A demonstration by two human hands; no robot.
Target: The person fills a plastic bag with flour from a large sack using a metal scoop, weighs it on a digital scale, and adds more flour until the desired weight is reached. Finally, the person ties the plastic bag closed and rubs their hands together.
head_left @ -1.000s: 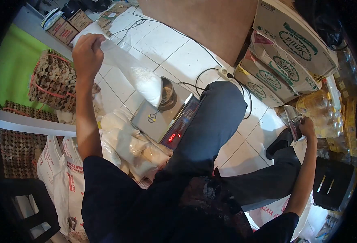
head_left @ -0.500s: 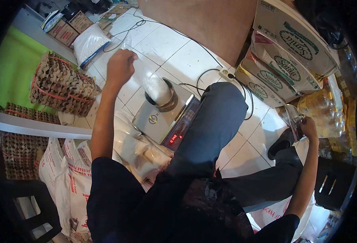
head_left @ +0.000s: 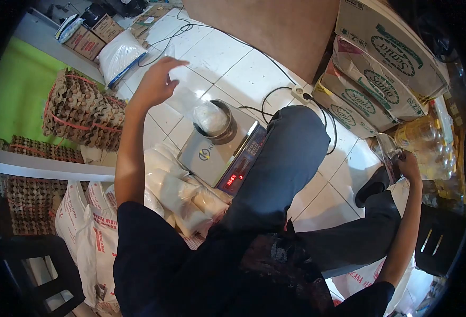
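Observation:
My left hand hangs in the air above the floor, thumb and fingers apart, with nothing in it. Below and right of it, a clear plastic bag with white contents rests in a round metal bowl. The bowl stands on a digital scale with lit red digits. At the far right, my right hand is closed on a clear plastic scoop or container, whose exact shape is hard to tell.
Filled bags lie beside the scale. Egg trays stand at left, large sacks below them. Cartons and oil bottles are stacked at right. A power cable crosses the floor to a socket.
My left hand has let go of the bag's top and its fingers have spread. The bag has slumped down into the bowl. The scale's red digits have changed.

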